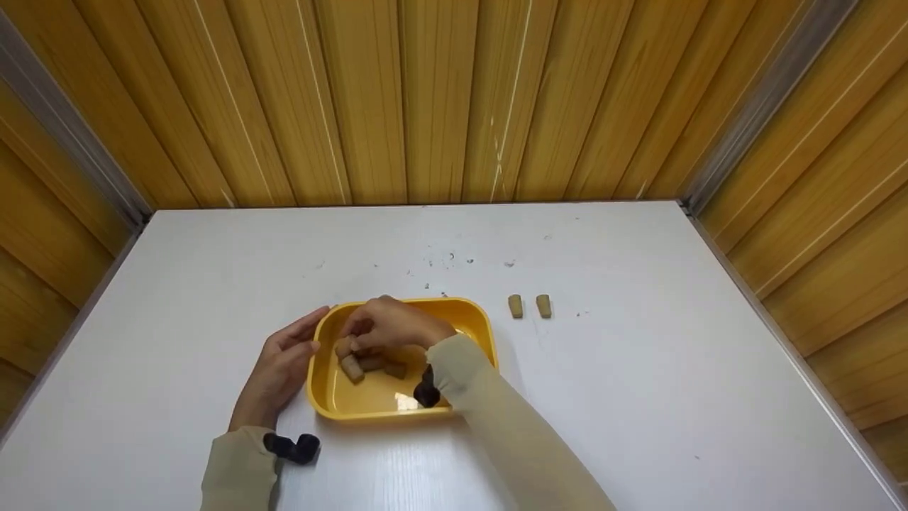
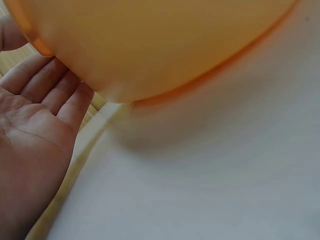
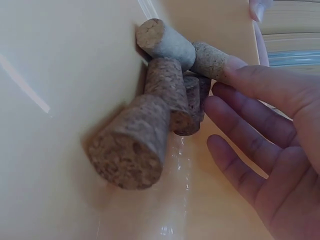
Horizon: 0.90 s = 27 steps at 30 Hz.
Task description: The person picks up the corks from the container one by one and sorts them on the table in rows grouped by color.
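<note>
My left hand (image 1: 277,372) holds the left side of a yellow plastic tray (image 1: 369,415), thumb at the rim and fingers along the outer wall, as the left wrist view also shows. Inside the tray, my right hand (image 1: 397,323) has its thumb and fingers at a tapered cork stopper (image 3: 209,60) and pinches it. That cork touches a paler cork (image 3: 172,47) lying on its side. Several more cork stoppers lie close together, among them a large speckled one (image 3: 132,145) nearest the right wrist camera. Some are partly hidden behind others.
On the white table (image 1: 638,397), right of the tray, stand two corks, a left one (image 1: 516,306) and a right one (image 1: 544,306). Small dark marks (image 1: 452,256) dot the surface behind the tray. Wood-look panels (image 1: 433,106) wall the back and sides.
</note>
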Available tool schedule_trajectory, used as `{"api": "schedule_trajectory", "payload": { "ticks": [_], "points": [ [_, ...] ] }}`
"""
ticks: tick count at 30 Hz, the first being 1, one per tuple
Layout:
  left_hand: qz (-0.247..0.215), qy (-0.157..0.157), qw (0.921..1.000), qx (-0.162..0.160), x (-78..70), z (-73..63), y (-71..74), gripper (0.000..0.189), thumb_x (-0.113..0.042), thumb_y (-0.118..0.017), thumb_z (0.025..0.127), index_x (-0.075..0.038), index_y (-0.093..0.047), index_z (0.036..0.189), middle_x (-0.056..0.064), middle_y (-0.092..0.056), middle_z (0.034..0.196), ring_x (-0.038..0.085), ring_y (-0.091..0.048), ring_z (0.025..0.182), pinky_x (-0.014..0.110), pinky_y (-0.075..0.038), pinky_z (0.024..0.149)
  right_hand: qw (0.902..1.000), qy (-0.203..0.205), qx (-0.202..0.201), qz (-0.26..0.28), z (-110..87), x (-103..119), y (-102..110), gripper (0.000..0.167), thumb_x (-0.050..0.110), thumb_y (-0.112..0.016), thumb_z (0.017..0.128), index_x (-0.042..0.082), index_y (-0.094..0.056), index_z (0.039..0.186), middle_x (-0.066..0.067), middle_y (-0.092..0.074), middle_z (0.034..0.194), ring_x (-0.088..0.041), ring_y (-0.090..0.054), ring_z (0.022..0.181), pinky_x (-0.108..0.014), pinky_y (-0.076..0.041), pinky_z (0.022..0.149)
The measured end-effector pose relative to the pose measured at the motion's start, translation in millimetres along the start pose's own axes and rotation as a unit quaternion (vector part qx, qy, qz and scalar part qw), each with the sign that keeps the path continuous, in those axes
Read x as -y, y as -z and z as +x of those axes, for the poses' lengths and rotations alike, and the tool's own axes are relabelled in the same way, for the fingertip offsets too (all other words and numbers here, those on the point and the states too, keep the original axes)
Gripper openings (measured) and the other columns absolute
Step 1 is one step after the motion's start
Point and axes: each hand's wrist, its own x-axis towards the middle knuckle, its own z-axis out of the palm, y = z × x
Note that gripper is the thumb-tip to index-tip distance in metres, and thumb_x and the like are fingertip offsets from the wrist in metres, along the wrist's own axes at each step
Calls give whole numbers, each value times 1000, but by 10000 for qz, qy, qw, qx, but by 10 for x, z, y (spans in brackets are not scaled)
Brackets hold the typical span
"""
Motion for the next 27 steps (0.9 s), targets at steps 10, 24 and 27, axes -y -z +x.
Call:
{"api": "schedule_trajectory", "payload": {
  "ticks": [10,24,27],
  "points": [
    [55,20,10000,-66,-2,5,-3,57,4,-49,90,5,-35,145,-6,-60,132,7,-52,127,22,-42,106,9999,22,-96,-135,-79,-27,53,22,18,-63,92,14,-70,113,5,-71,106,-4,-63,93,-16,-52,86],
    [64,8,9999,-149,3,0,2,57,5,-49,89,4,-36,145,-5,-59,133,7,-53,126,21,-43,105,9989,373,-275,-35,-200,-46,131,27,12,-60,92,5,-68,116,-4,-72,107,-5,-63,88,-14,-52,80],
    [102,-1,9998,-188,-5,4,-12,57,6,-48,89,5,-36,144,-5,-59,133,7,-53,126,21,-43,104,9983,498,-304,-23,-244,-59,153,28,8,-58,91,4,-68,118,-6,-71,109,-5,-62,88,-14,-52,80]
  ]
}}
